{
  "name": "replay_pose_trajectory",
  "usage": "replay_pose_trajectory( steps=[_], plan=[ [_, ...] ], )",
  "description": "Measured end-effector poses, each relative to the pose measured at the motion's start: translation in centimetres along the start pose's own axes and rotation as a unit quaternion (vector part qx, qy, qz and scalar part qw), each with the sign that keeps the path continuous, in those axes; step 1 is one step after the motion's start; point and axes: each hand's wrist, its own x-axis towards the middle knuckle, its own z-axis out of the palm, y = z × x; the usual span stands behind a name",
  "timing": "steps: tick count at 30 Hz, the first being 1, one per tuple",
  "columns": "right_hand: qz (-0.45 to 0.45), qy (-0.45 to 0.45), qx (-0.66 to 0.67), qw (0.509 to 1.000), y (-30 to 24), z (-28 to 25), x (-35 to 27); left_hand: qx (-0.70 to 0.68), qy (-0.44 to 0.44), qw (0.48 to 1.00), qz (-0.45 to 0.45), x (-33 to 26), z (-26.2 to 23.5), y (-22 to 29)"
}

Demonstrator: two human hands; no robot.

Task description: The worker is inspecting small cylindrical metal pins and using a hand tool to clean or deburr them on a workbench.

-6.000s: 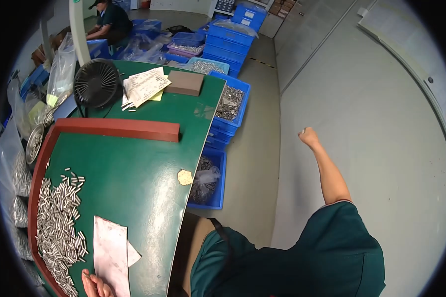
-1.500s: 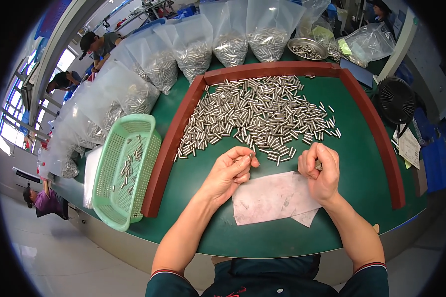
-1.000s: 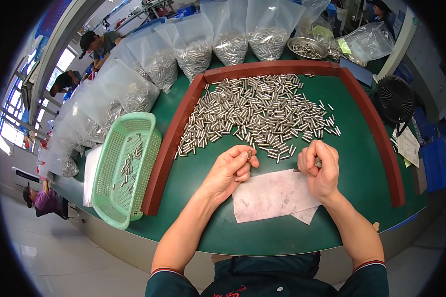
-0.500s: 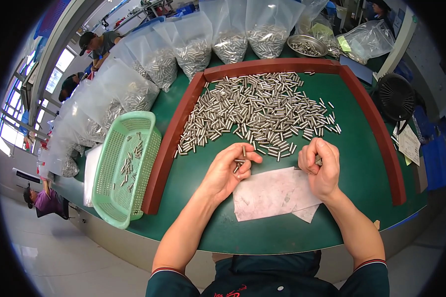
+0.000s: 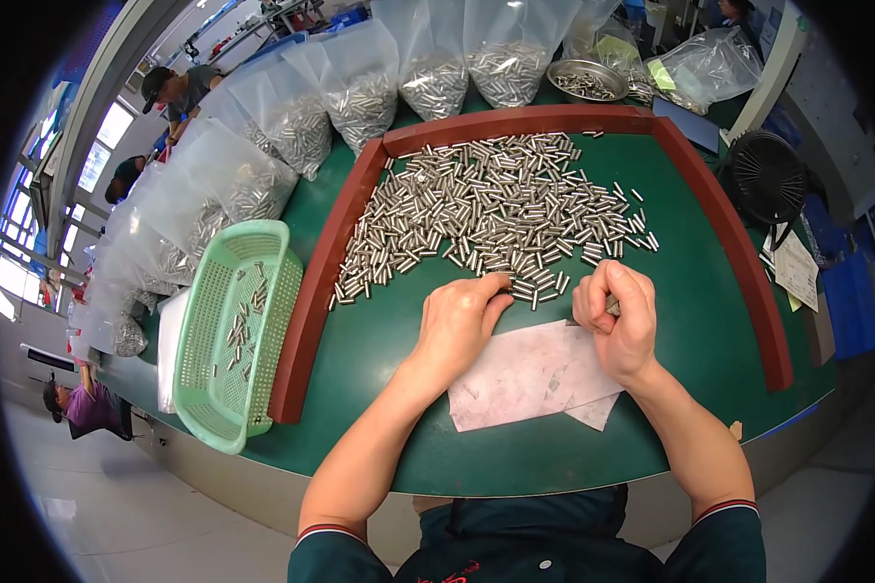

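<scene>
your left hand [image 5: 457, 325] has moved up from the paper sheet [image 5: 530, 374] to the near edge of the metal pin pile [image 5: 486, 209], fingertips pinching a pin. right hand [image 5: 617, 316] stays curled around pins, so sorting continues. green basket [image 5: 228, 335] sits left.
</scene>
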Motion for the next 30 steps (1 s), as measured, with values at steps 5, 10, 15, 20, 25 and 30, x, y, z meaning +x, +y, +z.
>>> replay_pose_trajectory(
  steps=[5, 10, 15, 20, 25, 30],
  plan=[
    [0.002, -0.004, 0.006, 1.000, 0.1, 0.0, 0.0, -0.029, -0.014, 0.999, -0.026, -0.2, -0.3, -0.3],
    [-0.004, -0.004, 0.001, 1.000, 0.1, 0.0, -0.2, -0.675, -0.022, 0.683, -0.278, -0.3, -2.9, -0.8],
    [-0.007, -0.001, 0.002, 1.000, -0.1, 0.3, -0.2, -0.753, -0.007, 0.569, -0.330, -1.5, -2.6, -2.2],
    [-0.005, -0.002, 0.008, 1.000, 0.0, 0.3, 0.0, -0.739, -0.014, 0.598, -0.310, -1.3, -2.3, -1.8],
    [-0.009, -0.001, 0.012, 1.000, 0.0, 0.3, -0.1, -0.743, -0.023, 0.595, -0.307, -1.4, -2.3, -1.9],
    [-0.007, -0.005, 0.013, 1.000, 0.0, 0.3, -0.1, -0.742, -0.039, 0.597, -0.301, -1.5, -2.3, -1.8]
  ],
)
